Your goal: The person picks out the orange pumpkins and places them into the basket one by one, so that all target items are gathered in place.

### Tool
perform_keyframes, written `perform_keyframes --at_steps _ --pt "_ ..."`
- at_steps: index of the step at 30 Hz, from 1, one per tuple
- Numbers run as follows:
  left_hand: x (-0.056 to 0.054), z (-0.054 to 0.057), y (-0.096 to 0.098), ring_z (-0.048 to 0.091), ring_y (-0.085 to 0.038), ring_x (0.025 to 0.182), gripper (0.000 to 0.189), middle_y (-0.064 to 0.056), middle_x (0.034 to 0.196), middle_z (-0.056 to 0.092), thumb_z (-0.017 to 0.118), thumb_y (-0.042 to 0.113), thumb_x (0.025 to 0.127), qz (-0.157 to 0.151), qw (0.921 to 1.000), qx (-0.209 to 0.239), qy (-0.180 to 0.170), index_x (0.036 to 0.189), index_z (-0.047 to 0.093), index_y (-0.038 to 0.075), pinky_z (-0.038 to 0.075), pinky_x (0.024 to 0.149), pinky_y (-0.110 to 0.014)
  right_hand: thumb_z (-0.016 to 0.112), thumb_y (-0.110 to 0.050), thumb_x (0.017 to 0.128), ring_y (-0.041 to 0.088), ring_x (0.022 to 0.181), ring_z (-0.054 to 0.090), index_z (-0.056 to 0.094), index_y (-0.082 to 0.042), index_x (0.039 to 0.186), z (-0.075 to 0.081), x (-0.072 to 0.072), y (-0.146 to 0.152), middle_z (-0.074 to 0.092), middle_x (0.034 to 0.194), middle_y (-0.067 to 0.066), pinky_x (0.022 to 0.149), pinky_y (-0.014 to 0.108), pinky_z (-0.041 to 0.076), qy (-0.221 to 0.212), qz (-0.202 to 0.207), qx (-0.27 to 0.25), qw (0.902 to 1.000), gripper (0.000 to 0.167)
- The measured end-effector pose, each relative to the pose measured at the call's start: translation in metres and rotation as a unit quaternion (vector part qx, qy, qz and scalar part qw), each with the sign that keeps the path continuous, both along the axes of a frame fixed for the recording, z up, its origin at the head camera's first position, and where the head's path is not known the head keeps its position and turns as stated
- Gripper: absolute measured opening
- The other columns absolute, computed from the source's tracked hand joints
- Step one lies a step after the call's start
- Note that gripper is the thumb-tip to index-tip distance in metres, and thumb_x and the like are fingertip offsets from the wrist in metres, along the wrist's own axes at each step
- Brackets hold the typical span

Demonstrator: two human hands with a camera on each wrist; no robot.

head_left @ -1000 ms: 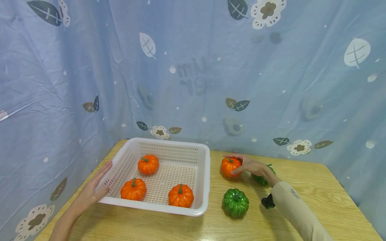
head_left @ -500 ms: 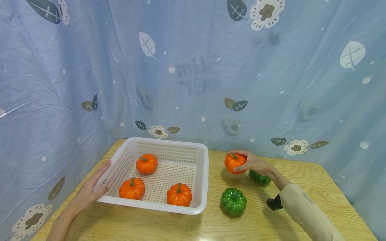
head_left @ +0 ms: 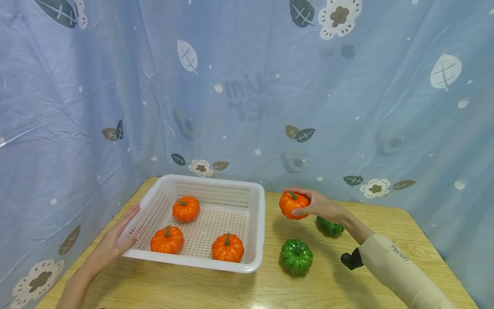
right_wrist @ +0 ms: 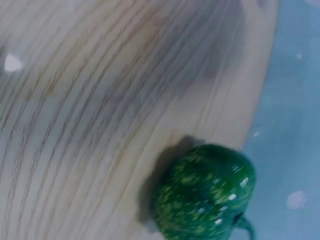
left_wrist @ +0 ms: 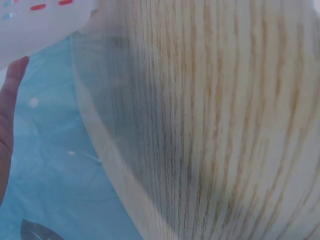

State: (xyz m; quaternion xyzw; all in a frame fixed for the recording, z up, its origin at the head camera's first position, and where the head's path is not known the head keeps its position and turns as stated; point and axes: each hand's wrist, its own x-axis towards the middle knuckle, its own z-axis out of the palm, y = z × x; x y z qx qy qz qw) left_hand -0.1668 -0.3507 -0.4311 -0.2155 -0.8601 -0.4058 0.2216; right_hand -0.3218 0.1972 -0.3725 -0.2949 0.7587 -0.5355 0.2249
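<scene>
In the head view my right hand [head_left: 320, 205] grips a small orange pumpkin [head_left: 292, 206] with a green stem, fingers over its far side and thumb across the front. The pumpkin hangs above the table, right of a white slotted basket [head_left: 216, 265]. Inside the basket sit three orange pumpkins, one at the back left [head_left: 186, 209], one at the front left [head_left: 167, 240] and one at the front right [head_left: 227, 248]. My left hand [head_left: 112, 245] rests its straight fingers against the basket's left side. A finger [left_wrist: 11, 97] of it touches the basket in the left wrist view.
A glittery green pumpkin [head_left: 296, 257] stands right of the basket. Another green pumpkin [head_left: 329, 226], partly hidden by my right forearm, lies behind it; one green pumpkin [right_wrist: 205, 192] shows in the right wrist view. A blue curtain [head_left: 247, 107] borders the wooden table [head_left: 216, 288].
My right hand has lifted the orange pumpkin off the table, moved slightly right, then swung back left with it. The left hand has stayed at the basket. The view has shifted slightly.
</scene>
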Motion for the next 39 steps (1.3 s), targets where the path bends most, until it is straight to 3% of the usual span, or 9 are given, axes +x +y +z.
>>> perform_keyframes --at_steps 6,13,19,22,29,33,39 --pt "0.000 0.001 0.000 0.024 0.010 0.131 0.072 0.011 0.155 0.025 0.060 -0.010 0.077 -0.001 1.0000 0.000 0.006 0.143 0.033 -0.010 0.020 0.095 -0.004 0.072 -0.010 0.084 0.030 0.107 0.056 0.044 -0.012 0.144 0.015 0.010 -0.017 0.051 0.131 0.016 0.084 0.042 0.052 0.005 0.004 -0.005 1.0000 0.067" --pt "0.000 0.001 0.000 0.022 0.009 0.134 0.072 0.008 0.155 0.026 0.060 -0.011 0.075 0.000 0.9999 -0.005 0.012 0.143 0.033 -0.010 0.017 0.098 -0.004 0.073 -0.008 0.082 0.031 0.113 0.054 0.034 -0.015 0.149 0.030 0.021 -0.037 0.043 0.141 0.014 0.086 0.044 0.051 0.015 0.027 -0.031 0.9990 0.078" --pt "-0.001 0.001 0.000 0.021 0.009 0.134 0.073 0.009 0.155 0.025 0.061 -0.011 0.076 -0.002 1.0000 -0.005 0.007 0.144 0.033 -0.009 0.017 0.098 -0.004 0.077 -0.007 0.077 0.030 0.108 0.055 0.042 -0.008 0.144 0.037 0.026 -0.053 0.050 0.132 0.016 0.083 0.042 0.053 0.026 0.030 -0.019 0.9990 0.075" --pt "-0.001 0.000 -0.001 0.021 0.010 0.133 0.074 0.012 0.155 0.024 0.060 -0.010 0.076 0.000 1.0000 -0.004 0.003 0.145 0.032 -0.007 0.017 0.097 -0.004 0.078 -0.007 0.076 0.030 0.110 0.054 0.043 -0.008 0.143 0.040 0.025 -0.061 0.048 0.134 0.015 0.084 0.041 0.052 0.032 0.049 -0.023 0.9981 0.076" --pt "0.000 0.002 0.000 0.021 0.010 0.133 0.074 0.016 0.154 0.022 0.060 -0.010 0.077 0.000 1.0000 0.000 -0.010 0.145 0.030 -0.008 0.018 0.097 -0.004 0.080 -0.010 0.076 0.030 0.116 0.051 0.042 -0.015 0.144 0.042 0.016 -0.074 0.046 0.139 0.008 0.089 0.043 0.050 0.034 0.132 -0.007 0.9906 0.078" --pt "0.000 0.003 0.000 0.021 0.010 0.133 0.074 0.010 0.155 0.023 0.060 -0.009 0.078 0.005 0.9998 0.000 -0.018 0.146 0.031 -0.006 0.017 0.097 -0.004 0.079 -0.008 0.076 0.030 0.117 0.051 0.041 -0.011 0.144 0.043 0.009 -0.083 0.046 0.139 0.009 0.090 0.043 0.049 0.030 0.160 0.000 0.9867 0.078" --pt "0.001 0.002 0.001 0.021 0.011 0.132 0.074 0.018 0.153 0.022 0.061 -0.008 0.078 0.011 0.9997 -0.001 -0.024 0.146 0.031 -0.005 0.017 0.095 -0.004 0.080 -0.008 0.076 0.029 0.115 0.053 0.040 -0.003 0.144 0.038 -0.002 -0.096 0.049 0.137 0.011 0.091 0.042 0.048 0.008 0.180 0.017 0.9836 0.079"
